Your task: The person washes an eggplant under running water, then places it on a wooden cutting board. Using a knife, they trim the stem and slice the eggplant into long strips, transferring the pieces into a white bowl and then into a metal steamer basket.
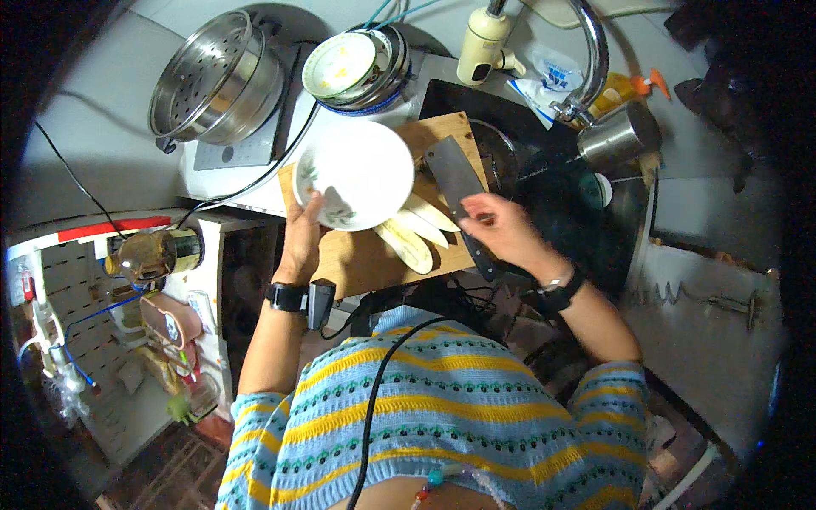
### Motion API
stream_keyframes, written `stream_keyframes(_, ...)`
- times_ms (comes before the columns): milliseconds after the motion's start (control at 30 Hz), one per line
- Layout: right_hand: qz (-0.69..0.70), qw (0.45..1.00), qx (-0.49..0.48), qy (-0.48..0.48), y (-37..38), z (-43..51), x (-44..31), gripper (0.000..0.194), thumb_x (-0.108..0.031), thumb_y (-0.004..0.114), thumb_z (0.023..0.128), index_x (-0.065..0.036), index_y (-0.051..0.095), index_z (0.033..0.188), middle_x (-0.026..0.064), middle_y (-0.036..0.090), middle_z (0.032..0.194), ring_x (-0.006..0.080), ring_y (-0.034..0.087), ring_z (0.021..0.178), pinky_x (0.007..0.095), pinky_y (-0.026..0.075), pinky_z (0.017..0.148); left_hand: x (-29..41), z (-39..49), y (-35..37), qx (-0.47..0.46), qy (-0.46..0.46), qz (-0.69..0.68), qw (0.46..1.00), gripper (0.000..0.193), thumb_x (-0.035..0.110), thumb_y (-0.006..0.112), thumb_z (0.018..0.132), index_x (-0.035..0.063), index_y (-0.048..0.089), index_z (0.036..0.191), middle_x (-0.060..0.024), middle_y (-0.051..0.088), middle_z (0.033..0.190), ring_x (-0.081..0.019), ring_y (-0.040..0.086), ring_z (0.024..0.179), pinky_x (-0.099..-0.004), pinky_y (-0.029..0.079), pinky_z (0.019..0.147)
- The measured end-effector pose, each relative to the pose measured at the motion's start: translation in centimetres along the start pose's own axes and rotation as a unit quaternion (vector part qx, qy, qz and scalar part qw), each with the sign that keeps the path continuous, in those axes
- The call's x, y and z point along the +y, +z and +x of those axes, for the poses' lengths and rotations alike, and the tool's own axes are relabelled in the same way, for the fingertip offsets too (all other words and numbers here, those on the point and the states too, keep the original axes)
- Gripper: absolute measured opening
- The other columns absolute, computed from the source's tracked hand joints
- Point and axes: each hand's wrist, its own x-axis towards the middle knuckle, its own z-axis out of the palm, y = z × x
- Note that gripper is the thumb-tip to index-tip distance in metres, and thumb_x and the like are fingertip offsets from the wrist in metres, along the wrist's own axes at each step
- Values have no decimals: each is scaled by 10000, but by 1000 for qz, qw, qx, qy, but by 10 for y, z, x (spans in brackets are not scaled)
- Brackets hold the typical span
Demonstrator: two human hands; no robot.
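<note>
My left hand (302,239) grips the near left rim of a white bowl (357,172) with a leaf pattern, held over the left part of a wooden cutting board (357,258). Several long pale slices of a vegetable (408,243) lie on the board, partly hidden under the bowl. A cleaver (451,172) lies on the board's right side, its black handle towards me. My right hand (500,229) is over the cleaver near its handle, fingers curled; whether it touches the cleaver or holds anything is not clear.
A dark sink (561,210) with a chrome faucet (596,57) and a metal cup (618,135) is at the right. Stacked bowls (341,67) stand behind the board. A steel steamer pot (220,83) stands at the back left, and a black cable (280,167) crosses the counter.
</note>
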Motion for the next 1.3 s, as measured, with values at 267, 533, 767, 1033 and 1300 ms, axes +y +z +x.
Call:
stream_keyframes(267,-357,934,-25,22,117,28,-52,1230,-438,874,722,-13,115,1592,265,223,1604,418,296,1450,554,310,1142,-43,22,-81,91,81,-59,991,542,180,482,1082,130,256,1573,-116,453,1500,-253,495,1329,-404,457,1086)
stream_keyframes(533,-390,918,9,76,127,31,-56,1153,-279,858,695,5,163,1571,218,451,1348,386,442,1267,526,382,1037,-59,50,-91,81,32,-63,994,551,96,550,1046,99,307,1540,-107,515,1439,-220,534,1269,-375,468,1052)
stream_keyframes(767,-312,940,19,135,125,20,-52,969,-283,832,737,-11,282,1487,308,537,1300,431,564,1197,558,438,995,-47,50,-88,105,72,282,951,728,248,776,914,-91,357,1404,-286,617,1276,-337,641,1159,-416,524,977)
stream_keyframes(1033,-133,972,89,173,99,-5,-62,890,-237,830,714,-85,323,1429,298,622,1209,473,614,1109,521,509,934,-36,28,-96,40,22,394,918,801,303,828,841,-142,370,1325,-370,591,1225,-442,633,1138,-453,528,955)
stream_keyframes(1300,-281,955,1,-92,89,1,-77,763,-96,760,721,-85,414,1400,225,607,1168,404,620,1085,499,476,948,-3,-25,-45,-26,444,601,664,1133,453,898,655,-6,310,1507,-197,388,1503,-417,331,1427,-604,208,1200)
